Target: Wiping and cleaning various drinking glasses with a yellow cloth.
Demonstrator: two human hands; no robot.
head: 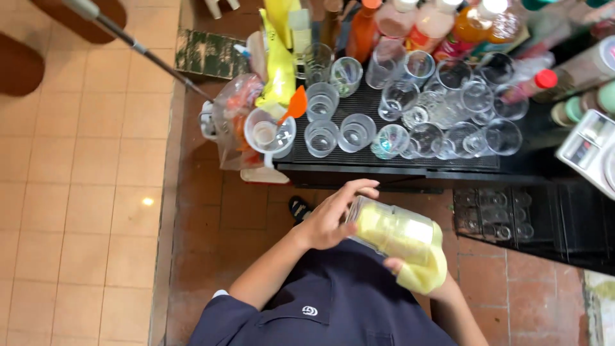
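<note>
My left hand [333, 218] grips the rim end of a clear glass mug [391, 232] held sideways in front of my chest. My right hand [402, 264] is mostly hidden under a yellow cloth [423, 272] that wraps the mug's far end and lower side; only a fingertip shows. The mug and both hands hang just below the front edge of a black counter mat [359, 157].
Many clear glasses [356, 131] stand on the black mat, with bottles [430, 25] behind them. A plastic jug [266, 134] with an orange spoon and bags sits at the mat's left end. A white scale [592, 150] is at the right. A crate of glasses [493, 214] is lower right.
</note>
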